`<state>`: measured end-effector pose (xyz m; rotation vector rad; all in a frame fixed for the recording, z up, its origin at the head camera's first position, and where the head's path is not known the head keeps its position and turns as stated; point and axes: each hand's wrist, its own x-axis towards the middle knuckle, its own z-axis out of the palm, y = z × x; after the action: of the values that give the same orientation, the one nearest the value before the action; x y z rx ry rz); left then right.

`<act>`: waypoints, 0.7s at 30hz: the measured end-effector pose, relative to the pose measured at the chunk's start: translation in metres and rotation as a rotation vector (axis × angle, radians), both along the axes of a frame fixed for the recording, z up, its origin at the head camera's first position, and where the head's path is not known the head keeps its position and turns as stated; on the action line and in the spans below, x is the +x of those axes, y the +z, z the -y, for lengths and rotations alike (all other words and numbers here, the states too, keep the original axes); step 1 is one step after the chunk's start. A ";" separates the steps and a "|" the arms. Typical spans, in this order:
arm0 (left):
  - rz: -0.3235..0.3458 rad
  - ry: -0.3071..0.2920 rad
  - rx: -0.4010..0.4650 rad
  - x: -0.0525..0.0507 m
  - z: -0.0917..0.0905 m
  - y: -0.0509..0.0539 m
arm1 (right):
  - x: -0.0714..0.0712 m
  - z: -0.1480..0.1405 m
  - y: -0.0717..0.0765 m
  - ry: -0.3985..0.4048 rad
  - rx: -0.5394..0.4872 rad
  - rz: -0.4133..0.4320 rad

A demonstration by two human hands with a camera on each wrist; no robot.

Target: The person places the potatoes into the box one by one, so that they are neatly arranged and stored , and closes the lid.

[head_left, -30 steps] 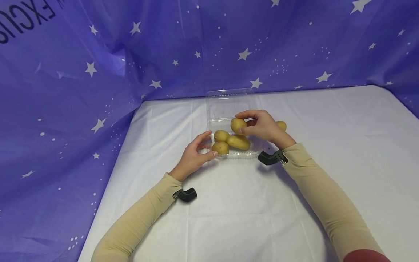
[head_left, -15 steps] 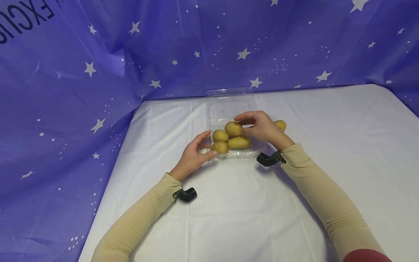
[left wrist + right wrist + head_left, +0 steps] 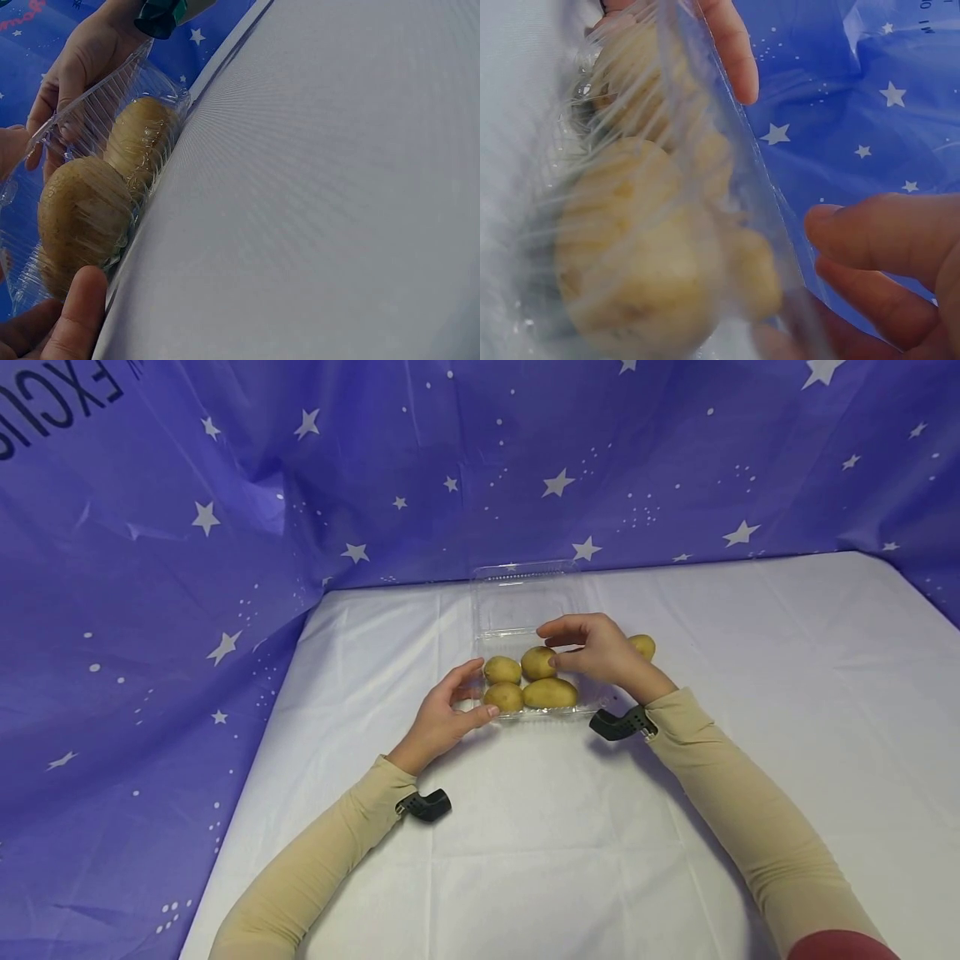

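A clear plastic clamshell container [image 3: 594, 697] stands with its lid [image 3: 529, 602] raised at the back. Inside lie a front-left potato [image 3: 503, 697], a back-left potato [image 3: 502, 670], a long front-right potato [image 3: 551, 693] and a back-right potato [image 3: 537, 663]. My left hand [image 3: 444, 717] holds the container's left end, thumb at the front corner. My right hand [image 3: 600, 650] hovers over the container's right part, thumb beside the back-right potato. In the right wrist view, its thumb and fingers [image 3: 877, 232] are apart with nothing between them.
Another potato [image 3: 642, 647] is on the right, partly hidden behind my right hand. The white-covered table [image 3: 525, 860] extends around the container. A blue star-patterned sheet [image 3: 420, 460] hangs behind and to the left.
The potato that my right hand held has gone down into the container's back row and been let go. The long potato has shifted slightly forward and right. My left hand stays put.
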<state>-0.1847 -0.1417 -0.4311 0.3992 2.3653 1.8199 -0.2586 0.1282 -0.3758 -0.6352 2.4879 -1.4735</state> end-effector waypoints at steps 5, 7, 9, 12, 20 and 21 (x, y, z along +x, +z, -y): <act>0.003 0.003 0.001 -0.001 0.000 0.000 | 0.000 -0.001 0.001 0.010 -0.012 0.001; 0.004 0.005 0.003 -0.001 0.000 -0.001 | 0.000 -0.002 0.003 0.007 -0.017 0.000; 0.003 0.006 0.004 -0.001 0.000 -0.001 | 0.001 -0.005 0.005 -0.004 -0.029 0.009; 0.003 0.004 0.005 -0.001 0.000 -0.001 | 0.003 -0.015 0.012 -0.026 -0.088 0.066; 0.001 0.000 0.007 -0.001 0.000 -0.001 | 0.003 -0.065 0.028 -0.086 -0.261 0.347; 0.002 -0.001 0.009 -0.001 0.000 0.000 | 0.002 -0.071 0.028 -0.100 -0.263 0.373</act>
<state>-0.1854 -0.1418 -0.4314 0.3989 2.3562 1.8296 -0.2564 0.1995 -0.3476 -0.2427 2.0894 -1.7847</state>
